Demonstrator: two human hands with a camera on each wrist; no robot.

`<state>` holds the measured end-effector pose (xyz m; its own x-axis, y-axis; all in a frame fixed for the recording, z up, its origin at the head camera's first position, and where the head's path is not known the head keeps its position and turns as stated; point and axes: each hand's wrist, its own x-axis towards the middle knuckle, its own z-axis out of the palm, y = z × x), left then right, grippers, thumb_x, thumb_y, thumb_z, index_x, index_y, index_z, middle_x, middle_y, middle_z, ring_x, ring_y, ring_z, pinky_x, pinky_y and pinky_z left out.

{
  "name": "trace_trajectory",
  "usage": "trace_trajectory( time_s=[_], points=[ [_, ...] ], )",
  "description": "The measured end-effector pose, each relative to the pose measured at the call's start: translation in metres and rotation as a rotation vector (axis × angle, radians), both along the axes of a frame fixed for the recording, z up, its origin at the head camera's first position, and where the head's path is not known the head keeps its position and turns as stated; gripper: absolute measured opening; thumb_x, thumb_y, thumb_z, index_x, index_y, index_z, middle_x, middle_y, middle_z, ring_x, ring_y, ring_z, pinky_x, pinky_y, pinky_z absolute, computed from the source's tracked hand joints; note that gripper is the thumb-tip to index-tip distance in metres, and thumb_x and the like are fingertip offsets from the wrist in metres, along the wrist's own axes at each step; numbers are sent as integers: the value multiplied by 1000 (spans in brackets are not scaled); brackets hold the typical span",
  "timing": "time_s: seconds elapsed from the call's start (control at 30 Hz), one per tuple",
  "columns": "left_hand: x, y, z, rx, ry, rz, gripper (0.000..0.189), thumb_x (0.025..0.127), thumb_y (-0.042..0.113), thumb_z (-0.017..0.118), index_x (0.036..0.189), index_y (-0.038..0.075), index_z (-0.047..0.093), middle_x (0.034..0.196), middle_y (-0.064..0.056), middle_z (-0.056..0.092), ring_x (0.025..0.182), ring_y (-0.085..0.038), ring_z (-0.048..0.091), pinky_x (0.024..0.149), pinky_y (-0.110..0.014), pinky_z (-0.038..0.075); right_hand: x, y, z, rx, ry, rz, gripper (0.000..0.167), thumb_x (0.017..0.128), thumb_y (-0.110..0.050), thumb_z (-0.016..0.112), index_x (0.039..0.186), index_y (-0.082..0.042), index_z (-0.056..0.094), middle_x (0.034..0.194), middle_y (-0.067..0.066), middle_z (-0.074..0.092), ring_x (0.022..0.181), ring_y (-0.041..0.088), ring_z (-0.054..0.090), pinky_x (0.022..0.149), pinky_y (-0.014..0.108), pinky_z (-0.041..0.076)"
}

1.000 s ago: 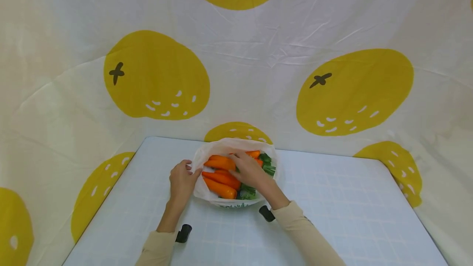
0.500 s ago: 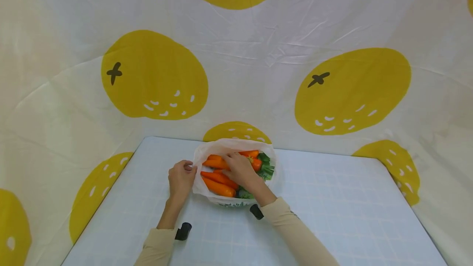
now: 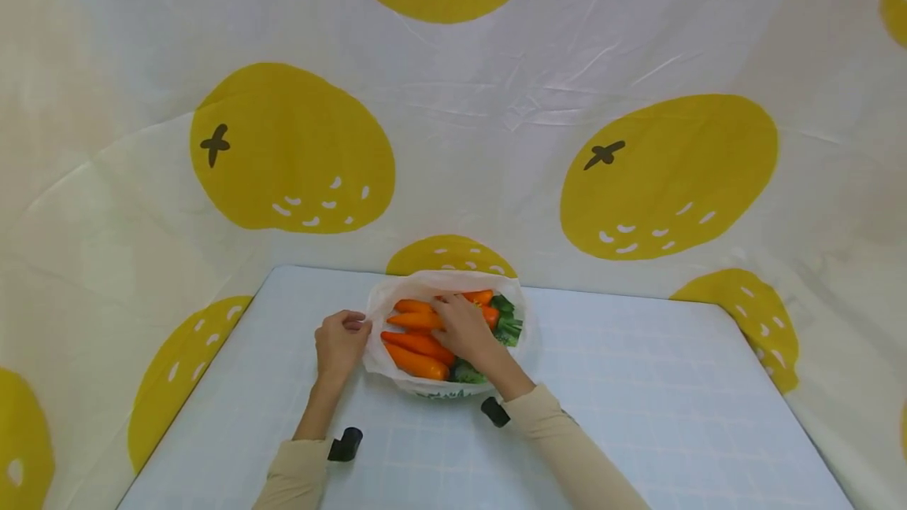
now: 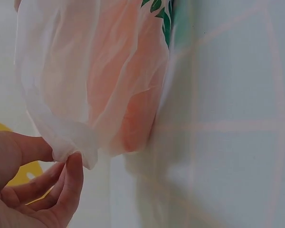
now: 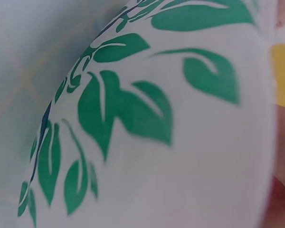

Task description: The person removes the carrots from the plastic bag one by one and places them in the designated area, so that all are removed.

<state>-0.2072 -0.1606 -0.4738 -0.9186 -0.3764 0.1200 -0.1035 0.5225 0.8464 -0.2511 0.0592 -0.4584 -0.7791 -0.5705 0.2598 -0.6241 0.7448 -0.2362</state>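
Forearms point(image 3: 583, 451) extend forward. Left hand point(image 3: 342, 346): thumb point(image 4: 31, 149) and fingers point(image 4: 72, 183) meet in a pinch. Right hand point(image 3: 468, 329): angled leftward, back upward, thumb apart from fingers.

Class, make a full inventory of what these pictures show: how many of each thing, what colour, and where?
Plastic bag: 1, white with green leaf print, on table
Carrots: at least 4, orange, inside bag; some hidden
Rounded vegetable: 1, orange-red, beside right hand; kind unclear
Broccoli: 1 visible, green, front of bag
Leafy greens: count unclear, green, right side of bag
Table: 1, pale blue with grid lines, under bag
Curtain: count unclear, white with yellow fruit print, behind table
Wrist cameras: 2, black, one per wrist
Sleeves: 2, beige, both forearms
Left hand: 1, bare, pinching bag's left edge
Right hand: 1, bare, fingers inside bag
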Motion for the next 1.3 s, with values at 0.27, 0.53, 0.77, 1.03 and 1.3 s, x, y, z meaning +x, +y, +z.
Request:
trace_trajectory(
  time_s=[0.27,0.53,0.77,1.03,1.3],
  points=[
    [3,-2,6,17,-61,-20,24,91,10,66,107,-7,73,95,-23,73,88,-36,70,75,-42,60,11,21,9,-76,-140,-55,42,90,-20,79,127,-2,69,109,11,64,87,21,58,72,34,53],
    [4,-5,7,16,-59,-59,23,92,10,67,105,-7,73,95,-24,74,86,-36,70,67,-30,56,13,47,14,-292,-265,-53,40,90,-19,80,123,1,68,116,13,69,99,25,62,89,42,54],
    [4,-6,4,25,-70,-72,23,93,10,67,107,-7,72,97,-24,74,88,-36,70,65,-25,54,9,69,20,-508,-417,-143,41,90,-26,82,122,-4,70,112,8,70,97,25,67,84,36,58],
    [5,-7,4,18,-91,-78,25,94,11,67,109,-8,71,100,-26,73,90,-38,70,70,-32,59,9,96,26,-743,-585,-294,45,92,-32,78,129,-7,68,120,10,69,102,27,67,82,35,59],
    [5,-7,4,27,-104,-86,26,95,12,67,110,-9,70,100,-27,72,90,-39,69,65,-21,53,8,120,27,-866,-663,-406,56,93,-41,75,135,-5,64,125,14,64,102,24,67,92,40,57]
  ],
)
